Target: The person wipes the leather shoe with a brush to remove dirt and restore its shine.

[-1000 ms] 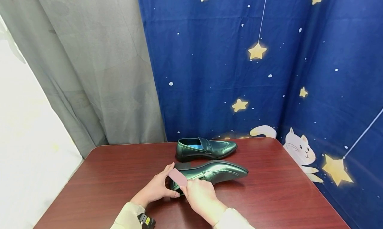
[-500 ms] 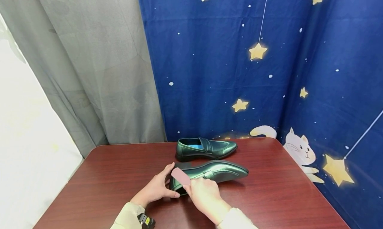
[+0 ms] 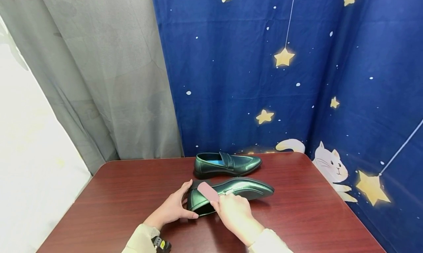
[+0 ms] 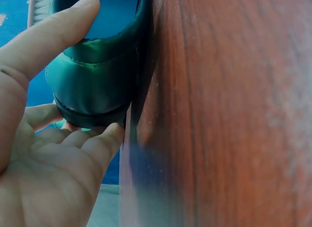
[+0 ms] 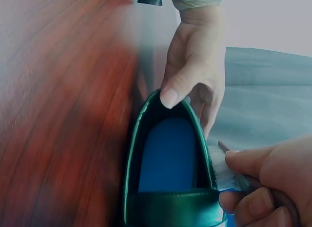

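A dark green loafer (image 3: 252, 190) lies on its side, its opening towards me and its toe pointing right. My left hand (image 3: 170, 211) grips the heel, thumb at the opening's rim and fingers round the back under the heel in the left wrist view. My right hand (image 3: 236, 213) holds a brush (image 3: 208, 191) with a pink back. Its white bristles (image 5: 223, 172) touch the loafer's upper beside the opening in the right wrist view. A blue insole (image 5: 168, 156) shows inside.
The matching green loafer (image 3: 242, 164) stands upright just behind, near the far edge of the reddish-brown table (image 3: 132, 187). A grey curtain (image 3: 109, 80) and a blue starry curtain (image 3: 238, 69) hang beyond it.
My right hand has slid the brush to the right along the loafer's upper, away from the heel. The left hand and both loafers have stayed in place.
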`<action>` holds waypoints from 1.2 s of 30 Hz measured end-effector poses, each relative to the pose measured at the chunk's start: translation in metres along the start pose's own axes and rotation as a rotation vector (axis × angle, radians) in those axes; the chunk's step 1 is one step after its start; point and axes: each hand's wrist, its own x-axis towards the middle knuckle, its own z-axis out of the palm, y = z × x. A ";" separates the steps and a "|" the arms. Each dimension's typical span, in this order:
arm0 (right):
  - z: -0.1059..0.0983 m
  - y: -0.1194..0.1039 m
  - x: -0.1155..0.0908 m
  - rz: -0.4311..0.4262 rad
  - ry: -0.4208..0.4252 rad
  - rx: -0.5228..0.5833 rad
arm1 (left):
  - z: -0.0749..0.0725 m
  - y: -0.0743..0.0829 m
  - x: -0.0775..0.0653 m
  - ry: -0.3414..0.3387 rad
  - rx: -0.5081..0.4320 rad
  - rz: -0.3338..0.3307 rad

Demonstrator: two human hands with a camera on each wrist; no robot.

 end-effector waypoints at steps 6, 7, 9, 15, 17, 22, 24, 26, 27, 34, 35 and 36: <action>-0.002 0.011 0.002 0.032 0.001 0.018 | -0.001 0.000 -0.001 -0.003 -0.002 -0.013; -0.002 0.013 0.002 0.039 0.002 0.023 | -0.001 0.000 -0.001 -0.006 -0.004 -0.015; -0.003 0.016 0.002 0.054 0.004 0.032 | -0.001 0.000 -0.001 -0.011 -0.013 -0.016; -0.007 0.023 0.001 0.080 -0.007 0.062 | -0.002 -0.001 0.000 -0.018 -0.020 -0.021; -0.007 0.024 0.001 0.080 -0.008 0.064 | -0.002 -0.001 0.000 -0.020 -0.018 -0.021; -0.008 0.027 0.002 0.080 -0.001 0.064 | -0.002 -0.001 0.001 -0.024 -0.007 -0.014; -0.008 0.029 0.001 0.081 -0.001 0.070 | -0.002 -0.001 0.001 -0.023 -0.003 -0.012; -0.009 0.030 0.000 0.083 0.000 0.077 | -0.002 0.000 0.001 -0.024 -0.004 -0.012; -0.010 0.030 0.000 0.083 0.001 0.082 | -0.002 0.000 0.001 -0.024 -0.005 -0.011; -0.012 0.035 -0.001 0.080 0.014 0.078 | -0.003 0.000 0.001 -0.030 -0.014 -0.012; -0.012 0.037 -0.001 0.082 0.013 0.078 | -0.003 0.000 0.001 -0.032 -0.016 -0.011; -0.012 0.038 -0.001 0.086 0.011 0.080 | -0.003 -0.001 0.001 -0.033 -0.017 -0.009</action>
